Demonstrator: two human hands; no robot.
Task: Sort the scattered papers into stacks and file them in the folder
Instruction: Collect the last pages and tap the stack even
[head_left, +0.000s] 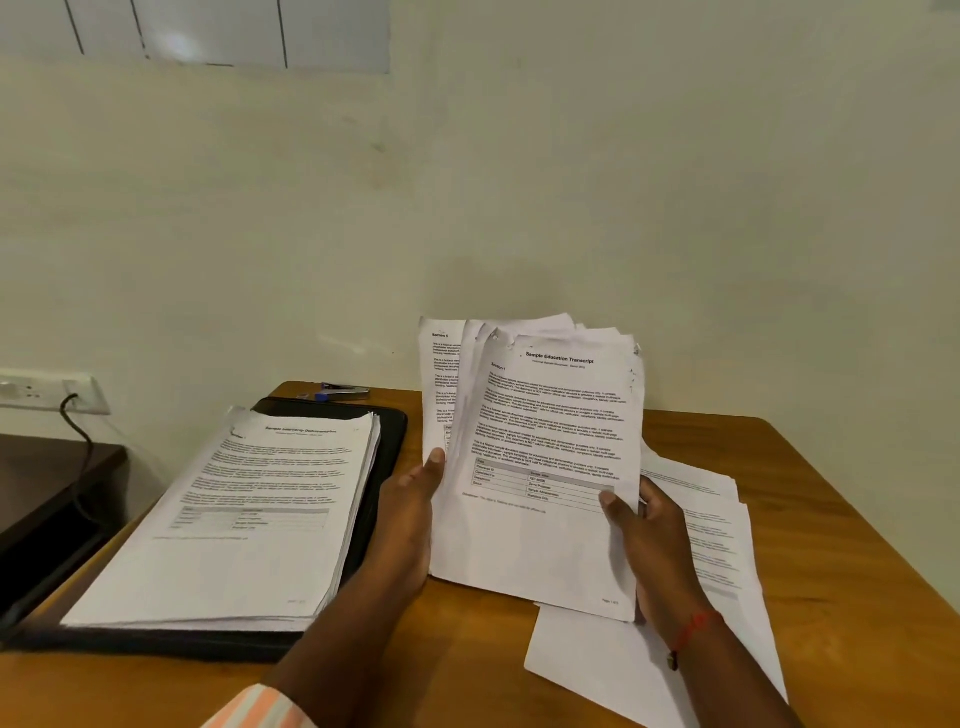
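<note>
While gripping a fanned sheaf of papers (540, 467) from both sides, holding it upright above the wooden table (831, 519). Left hand (410, 499): thumb pressed on the front at the left edge, fingers hidden behind. Right hand (649, 540): thumb pinching the front sheet's lower right, fingers curled behind. Red thread bracelet (693, 631) on that wrist. Front sheet headed "Sample Education Transcript", "Section 1" under it, small table with "Reference ID" and "Department"; body text too small to read. Left of the hands: thick paper stack (249, 509) headed "Sample Internship Documentation", lying on an open black folder (387, 447). Loose sheets (717, 545) flat on the table under and right of the sheaf. Stapler (343, 391) just behind the folder.
</note>
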